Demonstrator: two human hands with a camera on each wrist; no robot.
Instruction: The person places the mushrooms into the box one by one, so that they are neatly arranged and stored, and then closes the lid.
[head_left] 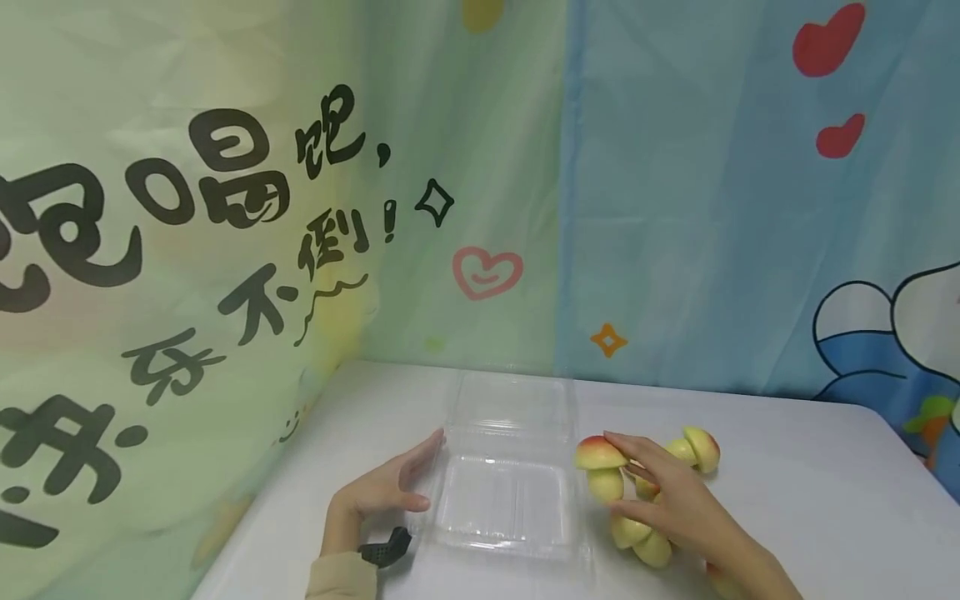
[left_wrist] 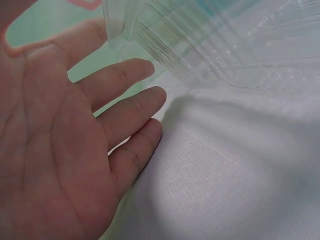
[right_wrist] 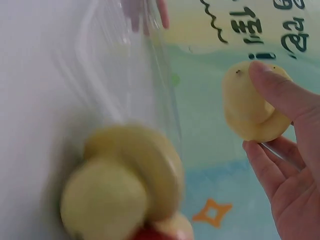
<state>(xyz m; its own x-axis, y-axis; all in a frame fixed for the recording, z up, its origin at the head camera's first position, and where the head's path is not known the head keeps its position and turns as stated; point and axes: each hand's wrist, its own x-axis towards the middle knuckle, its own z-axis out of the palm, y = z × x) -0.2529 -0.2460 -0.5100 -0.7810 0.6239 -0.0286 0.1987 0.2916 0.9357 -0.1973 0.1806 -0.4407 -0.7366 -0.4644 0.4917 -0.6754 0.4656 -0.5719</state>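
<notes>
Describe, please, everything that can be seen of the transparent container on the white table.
The transparent container looks like thin, glossy plastic. It lies open on the white table, its near half a rectangular tray with ribs, its far half spread out beyond. The left hand is at its left side; whether the two actually touch, I cannot tell.

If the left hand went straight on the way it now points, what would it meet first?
Probably the left edge of the clear plastic clamshell container, close ahead of the left hand; depth makes it unclear whether they already touch.
</notes>
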